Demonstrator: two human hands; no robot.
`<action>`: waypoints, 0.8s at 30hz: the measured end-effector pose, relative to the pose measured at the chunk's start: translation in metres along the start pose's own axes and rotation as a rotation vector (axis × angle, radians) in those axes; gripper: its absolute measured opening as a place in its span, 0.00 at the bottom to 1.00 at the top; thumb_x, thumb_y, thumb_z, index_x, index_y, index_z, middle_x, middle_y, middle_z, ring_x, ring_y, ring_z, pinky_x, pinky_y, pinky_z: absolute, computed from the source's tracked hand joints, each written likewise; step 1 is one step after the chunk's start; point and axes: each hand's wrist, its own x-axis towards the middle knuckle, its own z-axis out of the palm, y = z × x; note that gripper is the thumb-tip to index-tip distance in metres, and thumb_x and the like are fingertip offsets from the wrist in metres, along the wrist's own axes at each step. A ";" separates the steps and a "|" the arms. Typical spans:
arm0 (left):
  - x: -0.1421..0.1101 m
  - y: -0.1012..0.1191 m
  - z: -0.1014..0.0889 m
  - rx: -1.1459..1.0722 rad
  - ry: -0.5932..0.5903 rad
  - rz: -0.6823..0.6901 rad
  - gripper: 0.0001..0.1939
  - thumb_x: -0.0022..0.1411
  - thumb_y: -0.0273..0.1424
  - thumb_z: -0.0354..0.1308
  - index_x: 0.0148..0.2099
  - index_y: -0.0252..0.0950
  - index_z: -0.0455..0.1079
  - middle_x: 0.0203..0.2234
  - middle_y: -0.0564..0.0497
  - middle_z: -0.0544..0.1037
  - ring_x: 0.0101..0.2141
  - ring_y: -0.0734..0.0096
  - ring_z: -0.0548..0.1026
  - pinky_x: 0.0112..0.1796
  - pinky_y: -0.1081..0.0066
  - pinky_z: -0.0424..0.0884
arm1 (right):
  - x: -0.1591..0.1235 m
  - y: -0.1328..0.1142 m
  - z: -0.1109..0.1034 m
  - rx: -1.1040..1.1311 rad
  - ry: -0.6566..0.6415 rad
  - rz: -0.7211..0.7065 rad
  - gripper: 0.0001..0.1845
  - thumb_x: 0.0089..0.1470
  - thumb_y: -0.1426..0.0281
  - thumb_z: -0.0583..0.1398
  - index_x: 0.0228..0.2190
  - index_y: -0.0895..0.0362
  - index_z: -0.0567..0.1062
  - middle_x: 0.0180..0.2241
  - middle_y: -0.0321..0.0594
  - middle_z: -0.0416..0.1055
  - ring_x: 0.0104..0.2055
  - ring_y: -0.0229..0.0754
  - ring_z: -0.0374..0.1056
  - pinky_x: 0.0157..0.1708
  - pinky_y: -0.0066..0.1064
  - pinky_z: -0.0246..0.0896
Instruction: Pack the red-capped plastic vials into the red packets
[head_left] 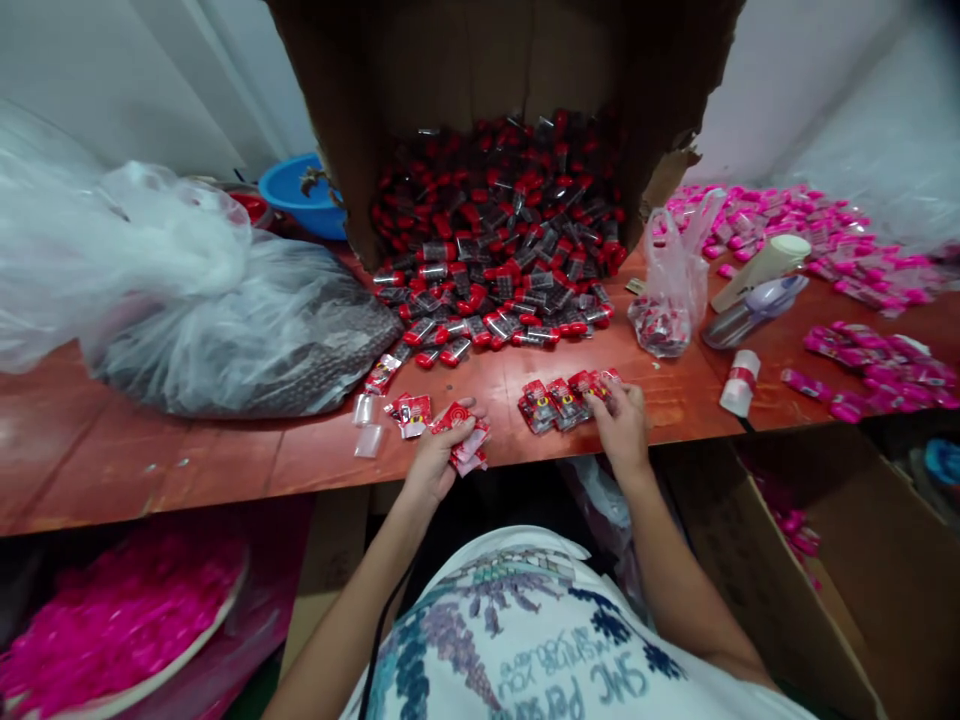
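My left hand (442, 450) is closed round a small stack of red printed cards (456, 416), some showing pale pink undersides. Close to its fingertips, more red cards (414, 415) lie on the table, with small clear plastic pieces (367, 440) beside them. My right hand (621, 425) pinches a small red packet (600, 380) at the right end of a short row. The other packets in that row (551, 405) lie flat, overlapping, with red tops and dark lower parts. The right fingers partly hide the pinched packet.
A cardboard box (495, 60) on its side spills red-capped containers (502, 250) onto the red table (270, 460). A large plastic bag (247, 330) sits left. To the right stand a small bag (671, 290), bottles (757, 310), a roll (741, 380) and pink pieces (885, 370).
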 end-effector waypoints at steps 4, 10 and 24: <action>0.004 -0.007 0.006 -0.004 0.039 0.032 0.22 0.43 0.21 0.68 0.44 0.34 0.71 0.33 0.47 0.80 0.28 0.67 0.78 0.30 0.69 0.77 | -0.029 -0.049 0.041 0.152 -0.313 -0.184 0.14 0.53 0.63 0.60 0.42 0.51 0.75 0.38 0.42 0.70 0.36 0.43 0.67 0.39 0.35 0.64; 0.006 0.000 -0.004 -0.052 0.125 0.146 0.18 0.38 0.21 0.70 0.35 0.31 0.71 0.23 0.51 0.78 0.23 0.72 0.76 0.28 0.74 0.74 | -0.044 -0.089 0.099 0.371 -0.558 -0.236 0.18 0.54 0.70 0.57 0.48 0.50 0.71 0.38 0.37 0.74 0.37 0.40 0.70 0.39 0.31 0.65; 0.006 0.034 -0.032 -0.194 0.366 0.209 0.08 0.43 0.22 0.67 0.29 0.29 0.72 0.20 0.50 0.77 0.18 0.72 0.74 0.22 0.73 0.73 | 0.032 -0.094 0.190 -0.386 -0.601 -0.626 0.23 0.57 0.80 0.48 0.52 0.60 0.68 0.53 0.53 0.64 0.50 0.50 0.58 0.49 0.41 0.54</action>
